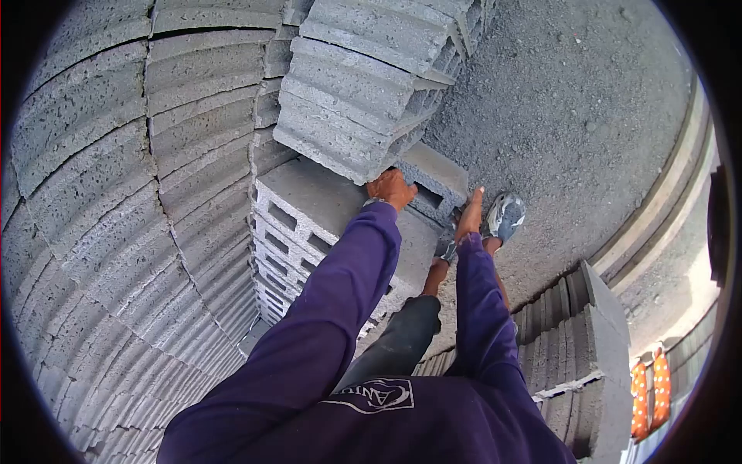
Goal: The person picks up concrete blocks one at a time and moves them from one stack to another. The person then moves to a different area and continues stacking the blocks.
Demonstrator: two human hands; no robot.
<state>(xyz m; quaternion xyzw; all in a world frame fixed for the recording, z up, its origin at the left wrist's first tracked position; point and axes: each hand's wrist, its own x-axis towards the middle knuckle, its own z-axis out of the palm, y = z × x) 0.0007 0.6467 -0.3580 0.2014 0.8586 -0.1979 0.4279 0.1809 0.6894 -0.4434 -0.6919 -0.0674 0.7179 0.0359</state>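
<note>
Item: one hollow concrete block [438, 169], lying between the two hands at the gravel-side end of the lower stack [301, 184], hollow openings facing the body.

Left hand [392, 189]: at the block's left end, palm down, fingers curled toward its edge, thumb angled right. Fingertips hidden; whether the grip is closed, cannot tell.

Right hand [469, 220]: open, one digit extended, beside the block's right end. Contact cannot be made out for certain.

Adjoining: the leaning pile [352, 89], directly above the left hand and very near its knuckles; the block wall [93, 162] further left; gravel [564, 131] to the right.

Footing: one shoe [506, 216] on the gravel, near the right hand; the other shoe [447, 246] beside the lower stack.

Handling notes, by judgement: weight best shared between both ends, the right palm set flat before any load; left fingers best kept out of the pinch beneath the leaning pile; block best kept level and slid clear of its neighbour, as rough concrete likely catches; toes best kept out from under the right end; back low, elbows near the body.
</note>
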